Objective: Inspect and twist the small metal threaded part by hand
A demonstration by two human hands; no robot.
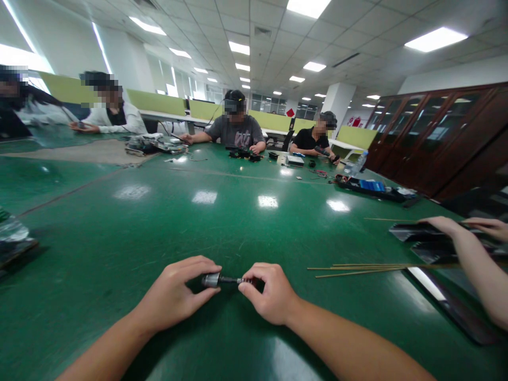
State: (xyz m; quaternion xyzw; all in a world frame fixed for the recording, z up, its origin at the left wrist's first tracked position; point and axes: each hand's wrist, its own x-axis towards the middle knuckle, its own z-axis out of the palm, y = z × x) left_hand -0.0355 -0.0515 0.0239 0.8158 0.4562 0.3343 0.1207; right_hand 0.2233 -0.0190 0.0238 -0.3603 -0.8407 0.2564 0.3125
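Between my hands, just above or on the green tabletop (190,222), is a small silver-and-black metal cylinder with a thin dark shaft (212,280), lying sideways. My left hand (178,288) grips the cylinder end between thumb and fingers. At the shaft's other end, my right hand (272,293) pinches a small ribbed, coil-like part (244,281). The fingers of my right hand cover the tip, so what it ends in is hidden.
Thin brass-coloured rods (357,268) lie to the right, beside dark channel-shaped pieces (420,231) under a co-worker's hands (444,225). A clear plastic-wrapped item (14,235) sits at the left edge. Farther back, several people work around electronic parts (145,144) and a black tray (369,186).
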